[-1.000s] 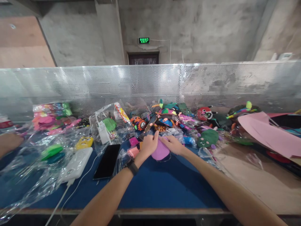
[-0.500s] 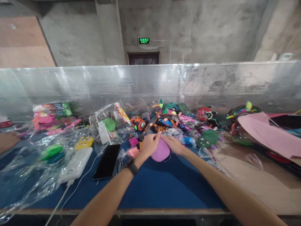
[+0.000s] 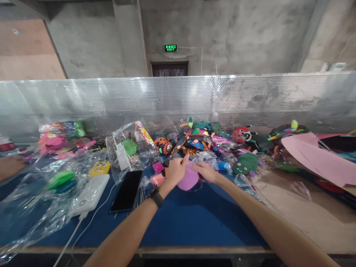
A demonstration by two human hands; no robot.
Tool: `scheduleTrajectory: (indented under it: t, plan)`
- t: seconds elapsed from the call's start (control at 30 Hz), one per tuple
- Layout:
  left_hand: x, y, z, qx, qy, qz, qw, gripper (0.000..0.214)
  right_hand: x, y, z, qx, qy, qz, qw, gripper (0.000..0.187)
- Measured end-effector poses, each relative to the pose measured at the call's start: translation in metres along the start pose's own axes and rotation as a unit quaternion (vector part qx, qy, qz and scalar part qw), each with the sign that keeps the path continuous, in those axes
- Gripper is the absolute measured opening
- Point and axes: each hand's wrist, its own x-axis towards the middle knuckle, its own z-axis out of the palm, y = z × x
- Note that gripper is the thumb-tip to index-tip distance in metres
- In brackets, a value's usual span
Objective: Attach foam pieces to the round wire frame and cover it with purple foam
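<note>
A rounded purple piece [image 3: 188, 180], which looks like soft clay or felt, is held between my two hands above the blue table mat [image 3: 205, 226]. My left hand [image 3: 178, 171], with a dark watch at the wrist, grips its left side, thumb pointing up. On the opposite edge, the fingers of my right hand [image 3: 206, 172] are closed on the piece's upper right. A thin pale thread or wire curves below it. Just left of my left hand lie a salmon block [image 3: 157, 180] and a magenta block [image 3: 158, 167]. A green animal figure [image 3: 246, 163] sits right of my right hand.
A black phone [image 3: 127, 191] and a cabled white power bank [image 3: 91, 194] lie left, near clear plastic bags [image 3: 30, 207]. Colourful craft figures [image 3: 194, 141] pile up before a perforated metal screen [image 3: 178, 100]. Pink sheet [image 3: 319, 157] stands right. Another person's hand [image 3: 12, 167] is far left.
My right hand has slid slightly right along the purple piece, and its fingers now sit apart from my left thumb. The piece has shifted a little left. The other person's hand moved slightly right.
</note>
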Motion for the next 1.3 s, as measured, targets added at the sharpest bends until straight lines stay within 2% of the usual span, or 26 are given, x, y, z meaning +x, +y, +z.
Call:
scheduleTrajectory:
  t: [0.17, 0.4, 0.57, 0.7, 0.8, 0.87, 0.97, 1.1, 1.3]
  plan:
    - [0.0000, -0.0002, -0.0012, 0.009, -0.005, -0.011, 1.000, 0.067, -0.0011, 0.0001, -0.0013, -0.078, -0.009, -0.040, 0.996, 0.048]
    - [0.0006, 0.0023, -0.0014, 0.021, -0.008, -0.011, 1.000, 0.069, -0.0039, -0.0032, -0.0008, -0.086, -0.031, -0.025, 0.995, 0.044]
    - [0.0021, 0.0013, -0.0033, 0.037, -0.005, -0.039, 0.999, 0.072, -0.0029, -0.0050, -0.0003, -0.098, 0.013, -0.053, 0.994, 0.040]
    - [0.0012, 0.0047, -0.0049, 0.030, -0.022, -0.026, 0.999, 0.073, -0.0032, -0.0057, 0.0000, -0.072, 0.004, -0.024, 0.997, 0.041]
    - [0.0010, 0.0052, -0.0046, 0.043, -0.027, -0.052, 0.997, 0.074, -0.0036, -0.0059, 0.0003, -0.066, 0.006, -0.026, 0.997, 0.040]
    - [0.0014, 0.0046, -0.0043, 0.055, -0.008, -0.068, 0.996, 0.073, -0.0033, -0.0054, -0.0001, -0.071, 0.019, -0.042, 0.996, 0.041]
    - [0.0015, 0.0052, -0.0047, 0.049, 0.016, -0.043, 0.998, 0.070, -0.0025, -0.0038, -0.0010, -0.046, 0.040, -0.034, 0.998, 0.039]
    - [0.0006, 0.0081, -0.0055, 0.013, 0.010, 0.002, 1.000, 0.065, -0.0019, -0.0020, -0.0010, -0.029, 0.039, 0.015, 0.999, 0.039]
    - [0.0026, 0.0040, -0.0039, -0.014, 0.013, -0.045, 0.999, 0.059, -0.0006, -0.0011, -0.0012, -0.032, 0.073, -0.052, 0.995, 0.039]
